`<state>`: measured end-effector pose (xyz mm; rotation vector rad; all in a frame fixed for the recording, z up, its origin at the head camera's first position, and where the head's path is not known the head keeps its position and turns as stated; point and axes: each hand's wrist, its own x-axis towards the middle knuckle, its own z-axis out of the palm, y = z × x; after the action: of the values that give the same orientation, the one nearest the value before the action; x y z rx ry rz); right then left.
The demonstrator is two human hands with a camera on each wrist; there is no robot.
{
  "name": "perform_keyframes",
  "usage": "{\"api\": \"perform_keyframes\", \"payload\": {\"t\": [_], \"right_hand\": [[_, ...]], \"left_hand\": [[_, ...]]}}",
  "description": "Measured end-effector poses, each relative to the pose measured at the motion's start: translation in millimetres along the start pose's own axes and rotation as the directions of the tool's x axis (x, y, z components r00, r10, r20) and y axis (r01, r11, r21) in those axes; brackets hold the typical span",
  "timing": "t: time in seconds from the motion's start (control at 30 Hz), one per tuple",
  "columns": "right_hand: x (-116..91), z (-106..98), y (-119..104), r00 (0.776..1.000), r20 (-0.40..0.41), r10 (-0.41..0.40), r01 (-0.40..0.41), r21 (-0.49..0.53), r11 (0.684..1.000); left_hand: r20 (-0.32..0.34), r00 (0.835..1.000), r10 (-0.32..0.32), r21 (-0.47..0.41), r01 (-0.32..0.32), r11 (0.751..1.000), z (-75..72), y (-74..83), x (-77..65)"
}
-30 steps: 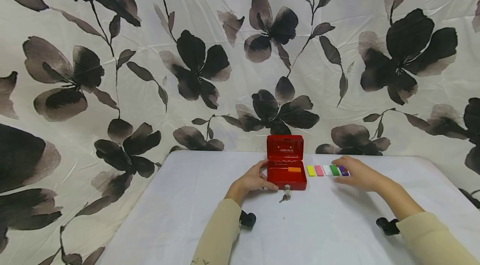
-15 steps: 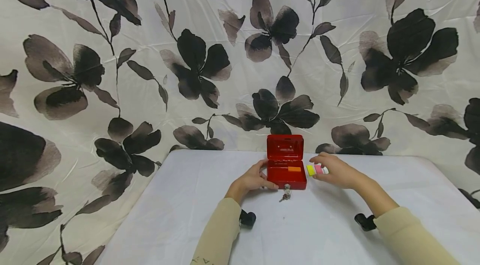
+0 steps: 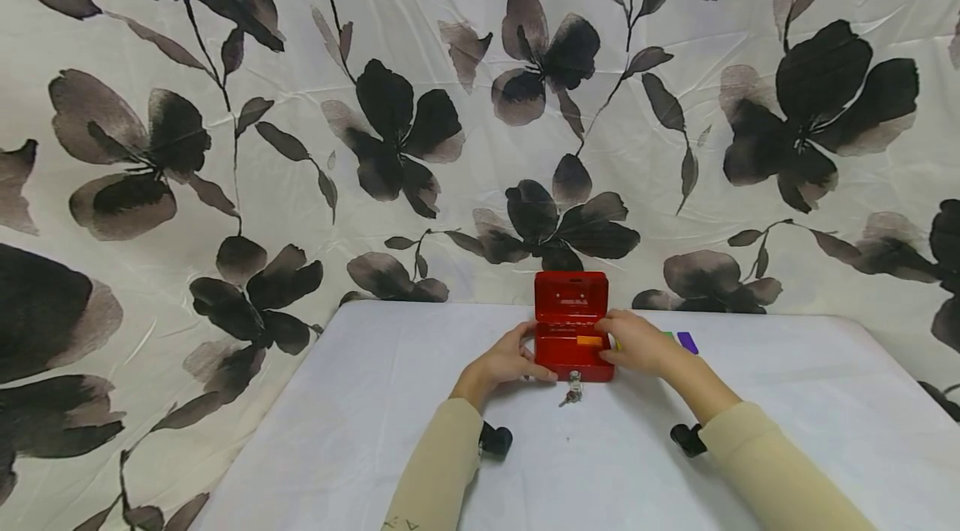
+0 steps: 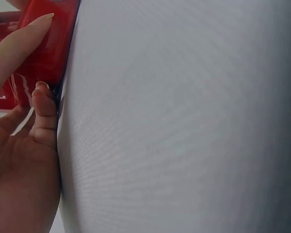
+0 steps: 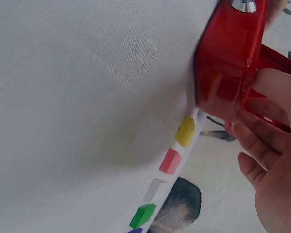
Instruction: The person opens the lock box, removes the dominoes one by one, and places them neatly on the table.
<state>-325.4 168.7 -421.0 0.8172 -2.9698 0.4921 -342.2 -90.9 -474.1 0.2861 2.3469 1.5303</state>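
Observation:
A small red cash box (image 3: 551, 363) stands at the back of the table with its lid (image 3: 572, 289) raised. Inside it lies an orange block (image 3: 589, 340). My left hand (image 3: 497, 361) grips the box at its left front corner, thumb on the front wall and fingers along the side. Over the right rim reaches my right hand (image 3: 643, 343), with its thumb and a finger at the opening and other fingers outside. I see nothing pinched in it. Keys (image 3: 572, 392) hang from the front lock.
To the right of the box runs a row of yellow (image 5: 185, 131), pink (image 5: 170, 161), white (image 5: 154, 190), green (image 5: 143, 215) and purple blocks (image 3: 687, 343). A white cloth covers the table (image 3: 600, 464). A flower-patterned curtain (image 3: 450, 222) hangs behind it.
My right hand has moved left over the row of blocks, from the purple one to the box's right rim. The left hand, the box and the orange block keep their places.

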Motion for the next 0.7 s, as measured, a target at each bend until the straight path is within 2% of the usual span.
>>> {"api": "perform_keyframes", "payload": {"t": [0.37, 0.7], "right_hand": [[16, 11, -3, 1.000, -0.001, -0.008, 0.007, -0.157, 0.988], [19, 17, -7, 1.000, -0.019, -0.009, 0.006, -0.165, 0.986]], "left_hand": [[0.003, 1.000, 0.008, -0.007, -0.008, 1.000, 0.3, 0.7, -0.7], [-0.022, 1.000, -0.003, 0.007, 0.003, 1.000, 2.2, 0.8, -2.0]]}}
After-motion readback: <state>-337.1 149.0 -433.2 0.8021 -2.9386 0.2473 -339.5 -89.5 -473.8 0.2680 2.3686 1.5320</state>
